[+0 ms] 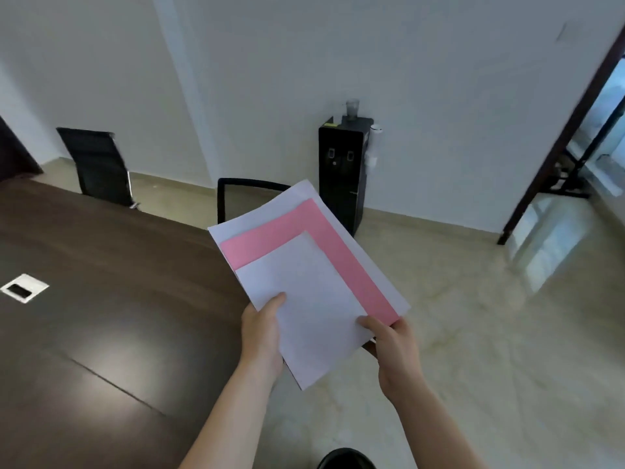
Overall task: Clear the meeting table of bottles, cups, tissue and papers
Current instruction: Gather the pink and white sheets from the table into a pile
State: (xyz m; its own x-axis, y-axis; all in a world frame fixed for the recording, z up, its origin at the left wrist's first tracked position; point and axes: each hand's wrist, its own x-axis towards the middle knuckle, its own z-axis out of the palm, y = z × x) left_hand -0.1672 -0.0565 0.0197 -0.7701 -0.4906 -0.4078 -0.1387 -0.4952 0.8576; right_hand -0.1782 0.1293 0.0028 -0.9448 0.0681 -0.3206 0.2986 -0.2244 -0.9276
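Papers (314, 292) hide the fingers of the left hand (262, 330) and right hand (395, 350), both hands pinching them, thumbs on top.

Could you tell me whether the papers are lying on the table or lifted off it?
Lifted off. The left hand and right hand hold the papers in the air beside the table.

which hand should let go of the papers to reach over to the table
Left, probably. The left hand grips the papers at the edge nearest the table, which lies on that side; the right hand holds their other corner out over the floor.
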